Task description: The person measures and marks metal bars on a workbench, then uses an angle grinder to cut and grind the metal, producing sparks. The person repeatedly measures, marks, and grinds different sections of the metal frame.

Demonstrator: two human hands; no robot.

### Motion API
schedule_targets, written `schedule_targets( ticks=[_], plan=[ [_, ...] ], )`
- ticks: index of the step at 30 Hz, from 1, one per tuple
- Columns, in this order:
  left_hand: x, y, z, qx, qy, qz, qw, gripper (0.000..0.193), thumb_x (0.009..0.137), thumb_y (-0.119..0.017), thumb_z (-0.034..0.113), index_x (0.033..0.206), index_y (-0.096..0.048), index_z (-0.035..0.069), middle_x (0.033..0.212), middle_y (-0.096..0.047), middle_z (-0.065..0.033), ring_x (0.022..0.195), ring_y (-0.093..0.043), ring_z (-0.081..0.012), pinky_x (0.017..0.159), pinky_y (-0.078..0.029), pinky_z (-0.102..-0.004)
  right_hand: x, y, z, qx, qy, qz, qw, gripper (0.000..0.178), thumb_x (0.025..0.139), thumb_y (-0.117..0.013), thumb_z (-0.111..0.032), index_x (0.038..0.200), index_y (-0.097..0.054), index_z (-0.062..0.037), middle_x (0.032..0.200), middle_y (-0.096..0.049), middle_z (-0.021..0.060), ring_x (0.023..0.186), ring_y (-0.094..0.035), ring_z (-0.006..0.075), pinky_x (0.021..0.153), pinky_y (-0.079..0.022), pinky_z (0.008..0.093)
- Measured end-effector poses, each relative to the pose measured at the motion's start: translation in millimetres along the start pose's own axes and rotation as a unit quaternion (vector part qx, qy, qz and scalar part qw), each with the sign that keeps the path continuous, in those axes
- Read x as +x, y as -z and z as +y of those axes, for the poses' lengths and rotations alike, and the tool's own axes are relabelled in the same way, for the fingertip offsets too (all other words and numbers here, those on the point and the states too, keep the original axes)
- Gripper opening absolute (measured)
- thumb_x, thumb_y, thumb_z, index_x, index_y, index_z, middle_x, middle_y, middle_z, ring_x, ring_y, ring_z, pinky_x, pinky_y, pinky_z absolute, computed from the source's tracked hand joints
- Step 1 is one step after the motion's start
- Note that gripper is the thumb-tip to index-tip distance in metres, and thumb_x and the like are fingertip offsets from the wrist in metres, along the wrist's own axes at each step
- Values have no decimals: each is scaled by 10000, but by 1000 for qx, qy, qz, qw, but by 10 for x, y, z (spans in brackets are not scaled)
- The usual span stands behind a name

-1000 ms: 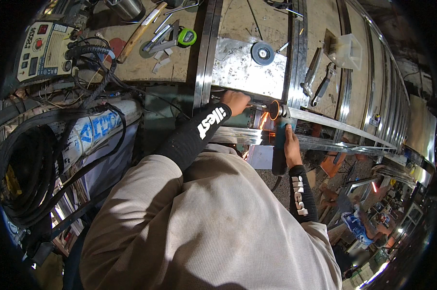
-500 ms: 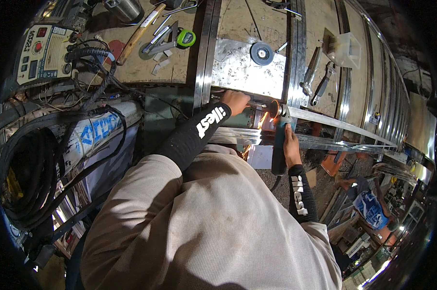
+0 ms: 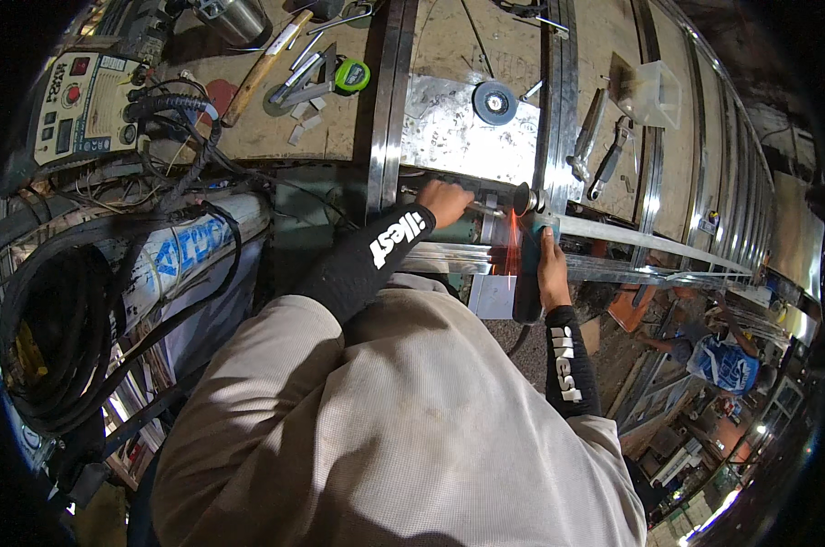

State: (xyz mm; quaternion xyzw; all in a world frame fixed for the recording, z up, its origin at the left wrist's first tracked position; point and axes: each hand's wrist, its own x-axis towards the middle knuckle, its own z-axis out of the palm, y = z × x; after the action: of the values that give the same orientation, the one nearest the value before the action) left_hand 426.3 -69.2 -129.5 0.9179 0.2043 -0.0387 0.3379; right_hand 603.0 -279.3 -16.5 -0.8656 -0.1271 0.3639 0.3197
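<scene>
Workbench (image 3: 248,118) | both hands grip angle grinder (image 3: 527,264) | clear plastic tub (image 3: 654,91), contents unclear

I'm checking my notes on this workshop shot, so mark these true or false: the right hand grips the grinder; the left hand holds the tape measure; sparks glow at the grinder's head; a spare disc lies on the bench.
1. The right hand grips the angle grinder. True.
2. The left hand holds the tape measure. False: the tape lies on the bench; that hand steadies the metal frame.
3. Orange sparks glow at the grinder's head. True.
4. A spare disc lies on the bench. True.
</scene>
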Motion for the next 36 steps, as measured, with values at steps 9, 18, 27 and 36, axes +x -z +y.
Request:
schedule_targets(
  ticks=[9, 18, 27, 36],
  plan=[
    [-64, 138, 109, -32, -45, 11, 998, 243, 882, -728, 224, 1091, -713, 101, 997, -742, -144, 961, -716, -360, 822, -552, -495, -263, 124, 26, 218, -19, -65, 974, 698, 1052, -451, -640, 1308, -588, -6, 1142, -685, 104, 976, -673, 212, 900, -535, 340],
    [-101, 566, 422, -161, -39, -55, 985, 341, 975, -694, 366, 1101, -712, 49, 934, -747, -165, 882, -724, -349, 766, -542, -458, -688, 342, 93, 353, -33, -37, 934, 736, 1028, -388, -709, 1175, -599, -19, 893, -692, 139, 726, -709, 259, 688, -599, 385],
    [-90, 903, 449, -503, 162, -391, 753, 295, 939, -793, 283, 958, -669, 16, 814, -686, -54, 669, -677, -136, 579, -581, -275, -784, 595, 433, 498, 18, -2, 867, 763, 1011, -385, -741, 1218, -576, -31, 918, -693, 157, 770, -716, 298, 728, -603, 429],
    [-346, 914, 798, -575, 115, -195, 786, 400, 906, -744, 97, 1256, -552, 72, 953, -544, 18, 616, -549, -46, 464, -474, -190, -428, 709, 724, 384, 185, 39, 904, 512, 1049, -555, -494, 1237, -564, -17, 1007, -698, 126, 854, -723, 231, 760, -602, 354]
  ],
)
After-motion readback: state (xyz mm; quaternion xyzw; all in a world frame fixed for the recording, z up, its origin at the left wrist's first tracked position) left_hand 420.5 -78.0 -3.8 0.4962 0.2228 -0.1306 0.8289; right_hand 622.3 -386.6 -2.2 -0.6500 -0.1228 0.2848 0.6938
